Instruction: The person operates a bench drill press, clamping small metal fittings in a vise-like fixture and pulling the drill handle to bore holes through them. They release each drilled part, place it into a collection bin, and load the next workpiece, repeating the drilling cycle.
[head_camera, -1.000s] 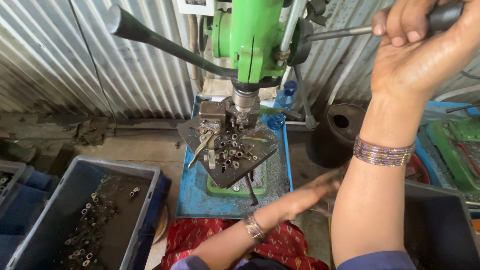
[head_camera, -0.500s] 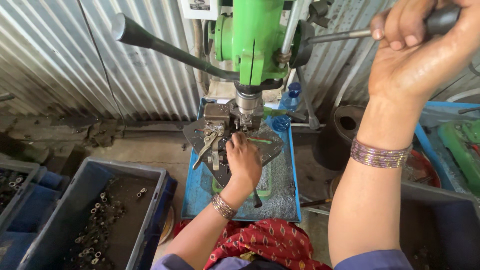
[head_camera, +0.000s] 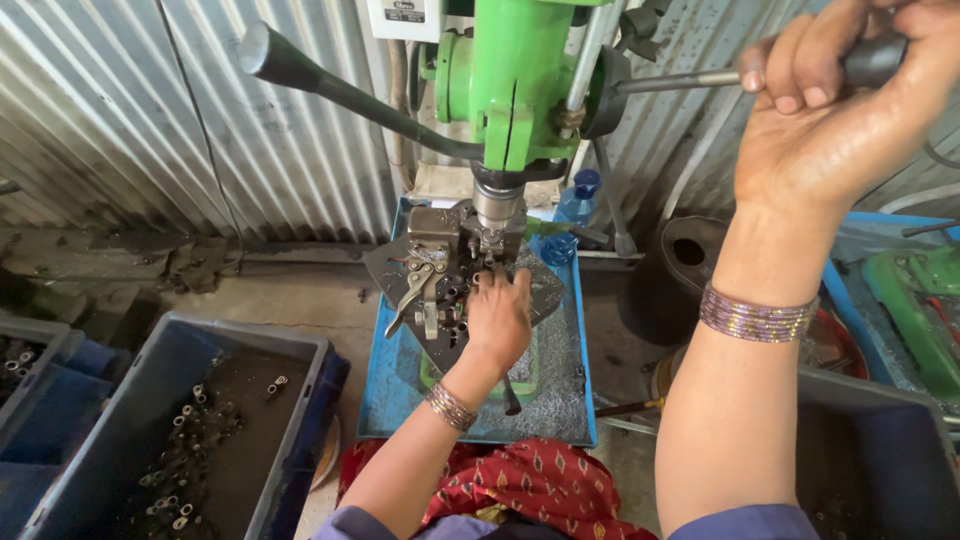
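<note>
Green drill press (head_camera: 515, 75) dead centre, spindle (head_camera: 497, 205) hanging just above the clamp fixture (head_camera: 432, 250) on the dark work plate (head_camera: 400, 270). Right hand (head_camera: 830, 120) up high, grip wrapped tight around the black feed lever handle (head_camera: 872, 60). Same hold as a second ago, no pull down yet by the look of it. Left hand (head_camera: 497, 315) the big change: swung in from the right side to the plate half a second back, now pressed further in, fingers at the fixture right under the spindle. Grip there bunched together, though on what cannot be told, fingertips hidden. Small metal rings (head_camera: 452, 300) scattered on the plate beside that hand, more in the grey bin (head_camera: 150, 430) to the left. Blue tray (head_camera: 570, 400) under it all, littered with swarf. Looks like a piece being seated before drilling.
</note>
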